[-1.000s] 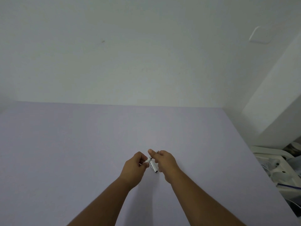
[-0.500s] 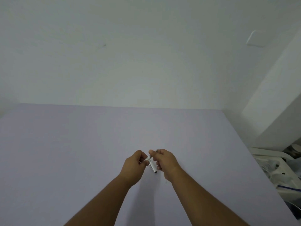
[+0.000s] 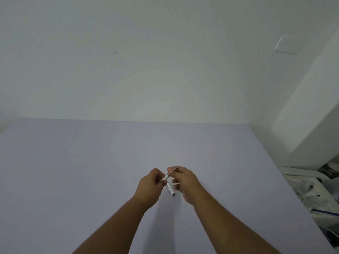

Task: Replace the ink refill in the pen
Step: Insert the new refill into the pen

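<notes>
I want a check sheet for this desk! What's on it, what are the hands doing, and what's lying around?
Surface: pale purple table, bare apart from the hands over it.
Job's things: small white pen parts held between both hands above the table; a thin tip sticks out of the right hand. Too small to tell which piece is the refill.
Clutter: white plastic items heaped past the table's right edge.
Grippers: left hand pinches one end; right hand closed on the other.
Cables: a blue line in the heap, perhaps a cable.
Surroundings: plain white wall with a switch plate at upper right.
</notes>
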